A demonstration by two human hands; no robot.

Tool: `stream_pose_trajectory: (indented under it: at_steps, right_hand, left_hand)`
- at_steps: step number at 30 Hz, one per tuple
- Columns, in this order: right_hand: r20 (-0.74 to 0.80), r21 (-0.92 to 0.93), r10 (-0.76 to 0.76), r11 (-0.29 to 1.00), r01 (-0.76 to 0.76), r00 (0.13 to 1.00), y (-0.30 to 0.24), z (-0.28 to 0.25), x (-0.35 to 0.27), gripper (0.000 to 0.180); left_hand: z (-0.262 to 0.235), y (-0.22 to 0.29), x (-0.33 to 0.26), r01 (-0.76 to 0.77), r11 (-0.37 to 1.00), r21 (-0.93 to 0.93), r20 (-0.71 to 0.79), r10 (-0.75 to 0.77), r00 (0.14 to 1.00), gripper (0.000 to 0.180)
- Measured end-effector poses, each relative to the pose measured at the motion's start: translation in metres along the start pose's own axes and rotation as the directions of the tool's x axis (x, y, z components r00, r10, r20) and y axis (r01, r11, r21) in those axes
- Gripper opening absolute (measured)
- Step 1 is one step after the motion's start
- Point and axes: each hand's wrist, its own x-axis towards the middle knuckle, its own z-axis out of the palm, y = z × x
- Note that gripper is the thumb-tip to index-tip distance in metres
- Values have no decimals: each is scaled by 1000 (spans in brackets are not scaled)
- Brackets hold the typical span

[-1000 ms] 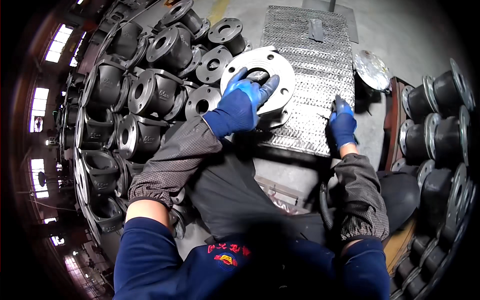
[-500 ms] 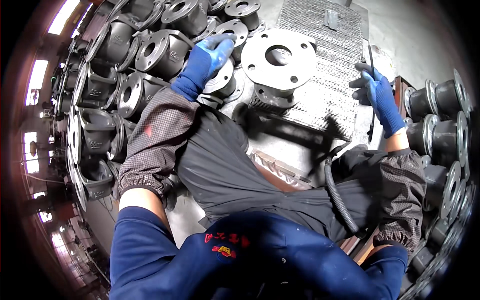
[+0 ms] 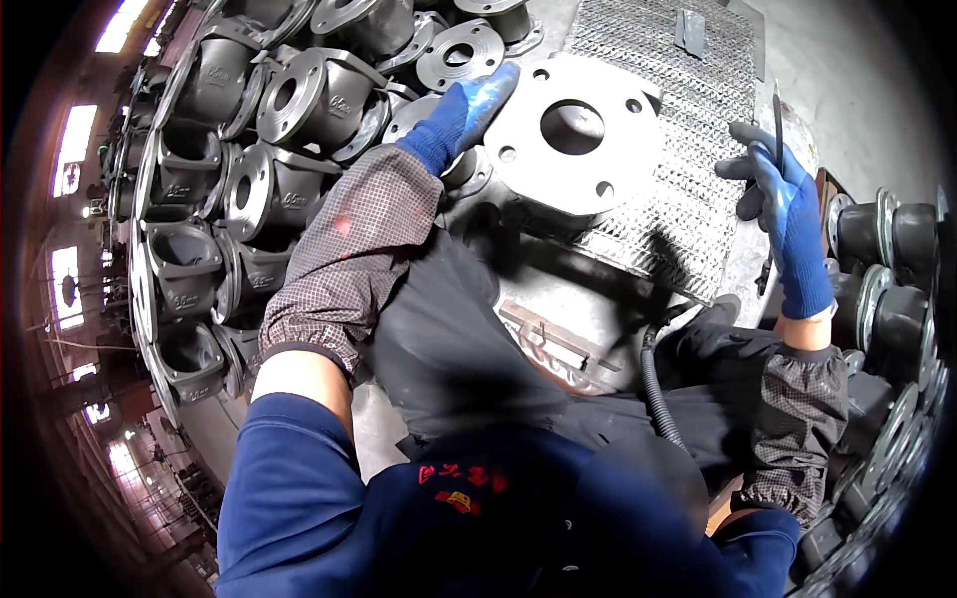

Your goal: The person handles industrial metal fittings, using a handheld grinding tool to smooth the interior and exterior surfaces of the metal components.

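A round grey metal flange casting [image 3: 573, 135] with a centre bore and several bolt holes stands on a perforated metal grating [image 3: 688, 149]. My left hand [image 3: 464, 115], in a blue glove, grips its left rim. To the right, my right hand [image 3: 783, 194], also gloved in blue, is raised and holds a thin dark rod-like tool [image 3: 777, 125] upright, apart from the casting.
Several dark flanged valve castings [image 3: 289, 105] are stacked along the left and top. More flanged castings [image 3: 887, 239] line the right edge. A black corrugated hose [image 3: 658, 384] runs by my dark apron. A small metal plate [image 3: 693, 30] lies on the grating's far end.
My left hand slid from on top of the flange to its left rim. My right hand rose off the grating with the thin tool. The view moved closer to the casting.
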Motion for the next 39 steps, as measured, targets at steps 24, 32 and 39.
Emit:
stream_pose_trajectory:
  at_steps: [24,32,39]
  right_hand:
    - [206,-297,-237,909,291,950,30,-10,33,30]
    - [173,-468,-310,810,355,935,1,13,3,31]
    - [122,-223,-238,939,261,963,-11,43,-10,37]
  left_hand:
    - [101,59,-44,-550,803,228,297,481,825,39]
    - [74,47,-37,-508,861,32,327,471,819,31]
    - [56,22,-15,-608,793,47,223,585,780,32]
